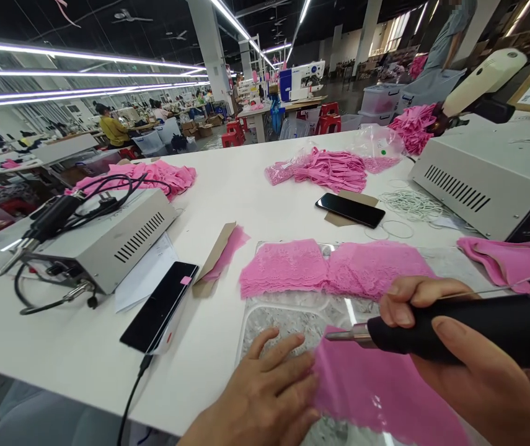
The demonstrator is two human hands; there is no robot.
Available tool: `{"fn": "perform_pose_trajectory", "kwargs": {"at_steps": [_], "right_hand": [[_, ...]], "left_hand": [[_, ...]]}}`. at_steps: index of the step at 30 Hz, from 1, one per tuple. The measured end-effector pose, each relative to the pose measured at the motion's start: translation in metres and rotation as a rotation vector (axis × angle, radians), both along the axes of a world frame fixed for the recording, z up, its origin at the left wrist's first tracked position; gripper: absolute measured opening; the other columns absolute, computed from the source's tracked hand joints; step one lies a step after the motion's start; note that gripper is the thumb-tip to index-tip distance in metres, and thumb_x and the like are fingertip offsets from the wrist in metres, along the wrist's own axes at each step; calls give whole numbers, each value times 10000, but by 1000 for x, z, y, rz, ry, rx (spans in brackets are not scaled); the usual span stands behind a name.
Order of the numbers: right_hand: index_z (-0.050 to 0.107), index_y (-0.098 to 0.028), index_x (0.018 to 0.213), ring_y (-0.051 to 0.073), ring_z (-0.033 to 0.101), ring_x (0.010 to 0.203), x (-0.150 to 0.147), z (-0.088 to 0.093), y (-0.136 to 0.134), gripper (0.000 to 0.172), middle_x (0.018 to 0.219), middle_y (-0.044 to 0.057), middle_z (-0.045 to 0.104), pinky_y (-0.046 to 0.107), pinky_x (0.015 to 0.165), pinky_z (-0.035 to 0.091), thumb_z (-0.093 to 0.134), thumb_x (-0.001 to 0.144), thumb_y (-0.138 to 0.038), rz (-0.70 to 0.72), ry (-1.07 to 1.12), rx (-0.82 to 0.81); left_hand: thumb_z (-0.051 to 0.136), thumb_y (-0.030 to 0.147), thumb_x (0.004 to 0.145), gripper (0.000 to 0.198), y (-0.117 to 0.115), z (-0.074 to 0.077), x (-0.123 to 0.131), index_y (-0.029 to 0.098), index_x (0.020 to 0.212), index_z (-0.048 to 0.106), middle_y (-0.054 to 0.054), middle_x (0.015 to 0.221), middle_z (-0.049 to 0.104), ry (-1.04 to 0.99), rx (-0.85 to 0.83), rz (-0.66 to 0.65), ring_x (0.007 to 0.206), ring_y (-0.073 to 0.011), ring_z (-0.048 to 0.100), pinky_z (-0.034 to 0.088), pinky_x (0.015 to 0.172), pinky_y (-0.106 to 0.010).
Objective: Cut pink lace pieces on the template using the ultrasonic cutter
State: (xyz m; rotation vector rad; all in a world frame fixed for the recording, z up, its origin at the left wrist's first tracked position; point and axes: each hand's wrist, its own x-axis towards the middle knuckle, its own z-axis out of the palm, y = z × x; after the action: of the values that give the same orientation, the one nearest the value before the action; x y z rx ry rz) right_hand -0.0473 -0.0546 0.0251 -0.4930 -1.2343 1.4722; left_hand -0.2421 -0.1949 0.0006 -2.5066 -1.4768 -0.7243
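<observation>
My right hand (469, 365) is wrapped round a black cutting tool (473, 328) whose metal tip (339, 335) points left, just above the edge of a pink lace piece (376, 396). My left hand (265, 396) lies flat with fingers spread, pressing the left edge of that pink lace onto a clear glass plate (274, 316). Two more pink lace pieces (330, 266) lie side by side at the plate's far edge.
A grey control box (106, 241) with cables sits left, a second white box (492, 173) right. Two phones (160, 306) (351, 209), cardboard strips (213, 257), white elastic loops (408, 204) and pink lace piles (325, 168) lie on the white table. Workers sit far behind.
</observation>
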Motion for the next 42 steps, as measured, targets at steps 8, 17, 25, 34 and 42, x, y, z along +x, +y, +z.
{"fn": "perform_pose_trajectory", "kwargs": {"at_steps": [8, 17, 25, 34, 42], "right_hand": [[676, -240, 752, 148, 544, 558, -3, 1, -6, 74, 730, 40, 559, 289, 535, 555, 743, 758, -270, 18, -27, 3], [668, -237, 699, 153, 555, 551, -4, 3, -7, 134, 689, 39, 576, 283, 545, 556, 799, 707, -261, 6, -69, 27], [665, -241, 741, 158, 537, 554, -5, 1, -13, 121, 694, 28, 530, 311, 547, 550, 763, 756, -311, 77, -19, -24], [648, -236, 781, 133, 558, 596, -7, -1, -17, 132, 730, 10, 564, 256, 616, 572, 751, 807, -314, 116, -41, 54], [638, -233, 778, 133, 559, 582, -8, 0, -20, 141, 744, 14, 573, 281, 599, 555, 742, 825, -317, 138, -37, 80]], "left_hand": [[534, 264, 946, 225, -13, -13, -6, 171, 1103, 665, -58, 1168, 707, 37, -2, 7, 1238, -215, 574, 340, 1144, -392], [537, 247, 950, 224, -16, -3, -2, 179, 1120, 665, -39, 1175, 707, 31, -73, 33, 1236, -203, 577, 335, 1156, -386], [559, 231, 932, 233, -26, 2, -2, 185, 1135, 665, -58, 1192, 698, 27, -83, 62, 1267, -206, 553, 361, 1142, -387], [546, 241, 941, 224, -28, 1, -3, 198, 1122, 671, -19, 1229, 682, 25, -69, 58, 1258, -197, 560, 351, 1148, -370], [523, 224, 944, 245, -29, -9, -7, 184, 1147, 654, -20, 1237, 678, 30, -55, 33, 1277, -203, 539, 344, 1145, -375]]}}
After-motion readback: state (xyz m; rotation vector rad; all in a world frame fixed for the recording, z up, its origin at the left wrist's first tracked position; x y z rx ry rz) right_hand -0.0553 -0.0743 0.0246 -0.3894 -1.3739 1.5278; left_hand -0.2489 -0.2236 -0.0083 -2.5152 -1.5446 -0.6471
